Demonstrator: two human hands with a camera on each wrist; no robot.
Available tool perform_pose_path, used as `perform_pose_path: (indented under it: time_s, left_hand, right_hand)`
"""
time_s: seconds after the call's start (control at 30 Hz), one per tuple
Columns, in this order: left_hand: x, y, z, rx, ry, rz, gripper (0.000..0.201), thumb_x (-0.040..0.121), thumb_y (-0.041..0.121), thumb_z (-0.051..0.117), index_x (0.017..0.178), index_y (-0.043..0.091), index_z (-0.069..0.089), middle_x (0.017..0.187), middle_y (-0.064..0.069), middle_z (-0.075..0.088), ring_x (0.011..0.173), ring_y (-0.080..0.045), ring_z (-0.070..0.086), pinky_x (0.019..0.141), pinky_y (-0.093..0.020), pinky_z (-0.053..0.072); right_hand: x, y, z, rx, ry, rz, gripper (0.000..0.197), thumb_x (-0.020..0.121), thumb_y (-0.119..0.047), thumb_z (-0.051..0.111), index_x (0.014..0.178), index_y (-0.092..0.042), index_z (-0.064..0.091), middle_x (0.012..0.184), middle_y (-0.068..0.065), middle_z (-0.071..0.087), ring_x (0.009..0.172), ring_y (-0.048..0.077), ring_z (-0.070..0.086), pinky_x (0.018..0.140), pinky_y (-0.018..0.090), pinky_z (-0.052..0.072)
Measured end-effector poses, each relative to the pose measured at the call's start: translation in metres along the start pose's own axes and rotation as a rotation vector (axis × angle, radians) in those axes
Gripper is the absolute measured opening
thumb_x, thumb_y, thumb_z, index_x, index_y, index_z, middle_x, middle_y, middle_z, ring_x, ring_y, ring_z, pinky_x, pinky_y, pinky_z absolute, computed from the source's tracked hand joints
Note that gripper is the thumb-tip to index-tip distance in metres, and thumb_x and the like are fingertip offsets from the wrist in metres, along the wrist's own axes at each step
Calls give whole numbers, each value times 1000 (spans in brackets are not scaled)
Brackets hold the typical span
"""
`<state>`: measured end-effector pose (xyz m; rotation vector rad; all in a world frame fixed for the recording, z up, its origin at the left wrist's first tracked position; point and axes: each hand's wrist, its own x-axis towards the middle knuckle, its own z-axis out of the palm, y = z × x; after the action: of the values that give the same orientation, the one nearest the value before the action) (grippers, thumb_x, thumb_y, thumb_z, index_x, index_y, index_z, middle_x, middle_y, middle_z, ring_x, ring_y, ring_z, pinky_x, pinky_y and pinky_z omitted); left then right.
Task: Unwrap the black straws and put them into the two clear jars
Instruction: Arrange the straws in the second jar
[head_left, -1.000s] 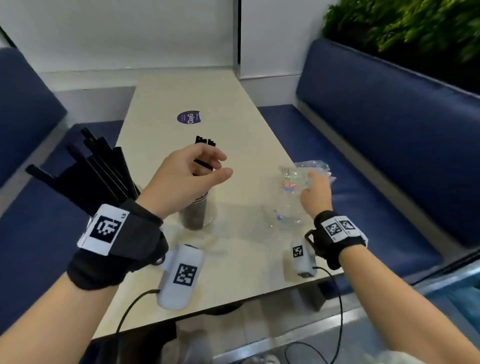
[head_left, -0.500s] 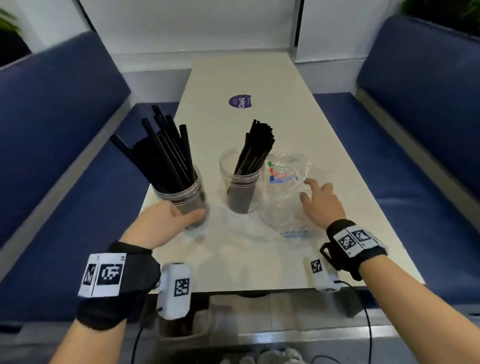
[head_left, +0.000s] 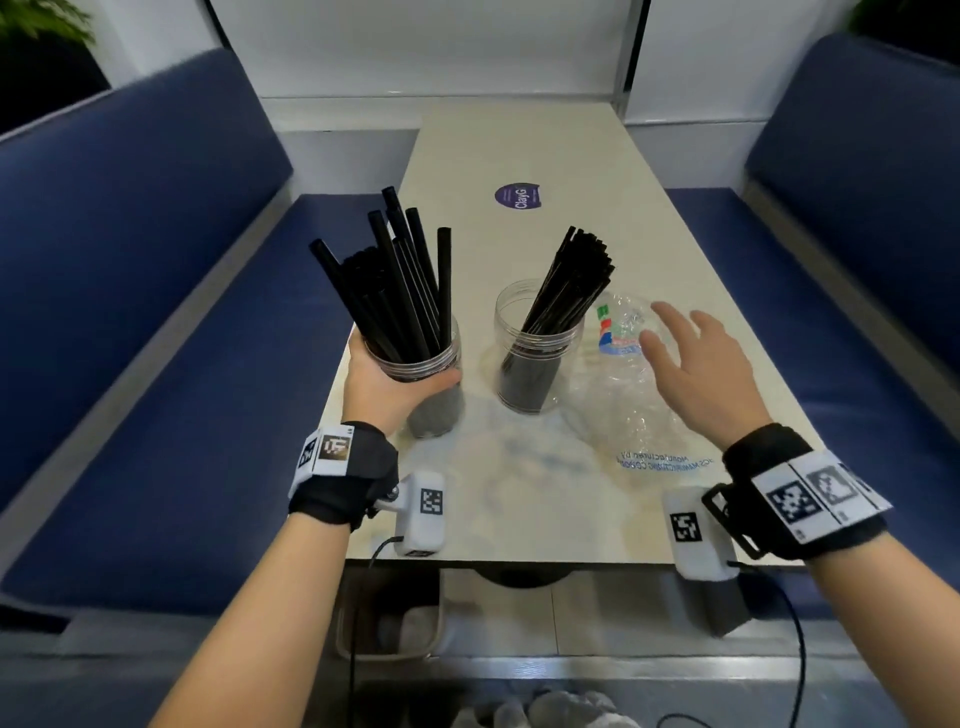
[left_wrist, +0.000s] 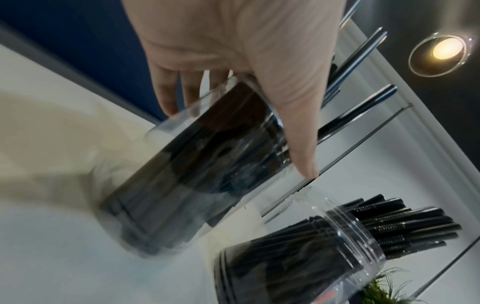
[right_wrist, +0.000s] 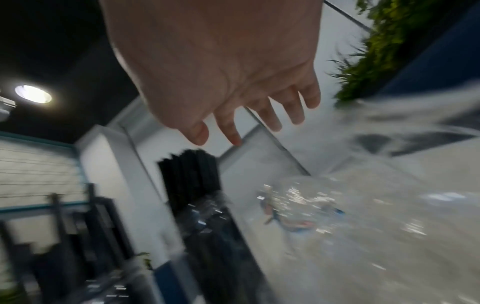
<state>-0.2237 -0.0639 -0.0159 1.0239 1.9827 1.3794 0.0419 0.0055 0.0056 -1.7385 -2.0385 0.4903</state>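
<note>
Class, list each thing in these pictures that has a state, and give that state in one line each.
Left jar: gripped by the left hand, filled with black straws.
Right jar: upright on the table, holding straws.
Plastic wrapper: empty, crumpled, on the table.
Right hand: fingers spread, over the wrapper.

Clear glossy plastic jars; matt black plastic straws; crinkled transparent glossy film wrapper at 3 o'clock; smooth cream semi-gloss tabletop; matt blue upholstery.
</note>
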Motion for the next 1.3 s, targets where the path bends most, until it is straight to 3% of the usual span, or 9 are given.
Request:
perform_pose_path:
  time_s: [0.17,0.3,0.47,0.77,1.0,1.07,1.17,1.23,1.3]
  left_hand:
    - [3,2,3,-6,-8,-22,94,58,16,87,135,12,33,133,-1,52,104,-5,44,86,-18,36]
    - [9,0,3,3,-28,10,89,56,13,87,131,12,37,117,5,54,100,-5,48,67,0,37]
    - [13,-5,-1,21,-61,72,104,49,21,91,133,14,31,128,-2,55,116,-14,54,94,-27,43]
    - [12,3,-5,24,-141,0,103,53,50,72,139,23,23,130,-6,53,117,-23,54,94,-39,47]
    - [14,-1,-7,100,-136,11,96,50,48,66,135,22,29,127,-9,53,112,-27,56,93,-46,50]
    - [14,-2,-7,107,-141,11,99,47,53,67,134,29,26,125,-4,53,109,-25,57,90,-48,51]
    - [17,-4,-7,110,-144,-3,98,46,55,70,130,38,23,123,0,55,107,-22,60,88,-46,52]
    - [18,-3,-6,102,-143,-19,89,47,55,68,125,35,29,117,-9,57,105,-34,59,86,-50,52]
    - [18,-4,-5,117,-143,-3,84,55,50,60,131,27,33,125,-17,53,113,-38,55,92,-48,49]
  right_hand:
    - [-27,-45,-8,70,38,-234,63,84,-52,34,139,-21,36,141,11,43,131,28,37,108,37,29]
    - [-36,-95,0,122,-3,-408,70,81,-52,42,139,-15,35,141,8,42,130,25,37,108,33,29]
    - [-11,-161,8,129,-30,-538,79,78,-53,58,140,-13,31,139,13,42,128,31,39,107,37,31]
    - [48,-227,37,-51,-161,-381,118,55,-72,68,146,-24,11,153,11,23,138,36,27,110,51,29]
    - [53,-228,38,94,-162,-402,83,63,-64,69,127,-16,47,127,2,55,116,21,54,84,31,43]
    - [51,-226,43,127,-113,-412,57,64,-60,69,99,-16,63,99,0,66,95,21,61,71,28,44]
    - [52,-224,45,81,-122,-443,41,66,-60,67,61,-20,56,66,-6,57,76,20,57,54,22,37]
    - [52,-224,42,73,-135,-493,47,69,-62,64,97,-24,66,105,-3,64,102,20,58,73,25,45]
    - [53,-227,39,88,-131,-548,69,75,-63,57,133,-27,45,141,1,44,128,23,43,100,38,41]
